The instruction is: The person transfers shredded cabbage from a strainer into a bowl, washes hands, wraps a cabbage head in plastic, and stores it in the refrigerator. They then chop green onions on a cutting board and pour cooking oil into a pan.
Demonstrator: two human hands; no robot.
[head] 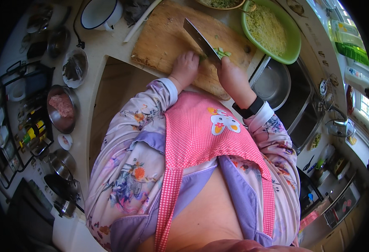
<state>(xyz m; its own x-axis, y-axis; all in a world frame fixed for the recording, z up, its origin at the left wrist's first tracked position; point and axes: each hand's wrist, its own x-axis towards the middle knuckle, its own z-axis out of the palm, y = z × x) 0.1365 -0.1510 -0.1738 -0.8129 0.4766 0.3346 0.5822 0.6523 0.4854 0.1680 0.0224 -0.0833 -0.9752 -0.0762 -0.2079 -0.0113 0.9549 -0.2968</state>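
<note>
A wooden cutting board (168,34) lies on the counter before me. My right hand (231,74) grips a kitchen cleaver (203,41) by its handle, the blade slanting up and left over the board. My left hand (186,67) rests on the board left of the blade, its fingers curled against a green vegetable piece (202,58) that they mostly hide. Chopped green vegetable pieces (222,53) lie on the board just right of the blade.
A green plastic basin (293,52) of chopped pale vegetable stands at the board's upper right. Beside it is a metal sink (302,116) with a metal pan (272,83). On the left are a white enamel mug (98,14) and a steel bowl (72,121) of minced meat (61,104).
</note>
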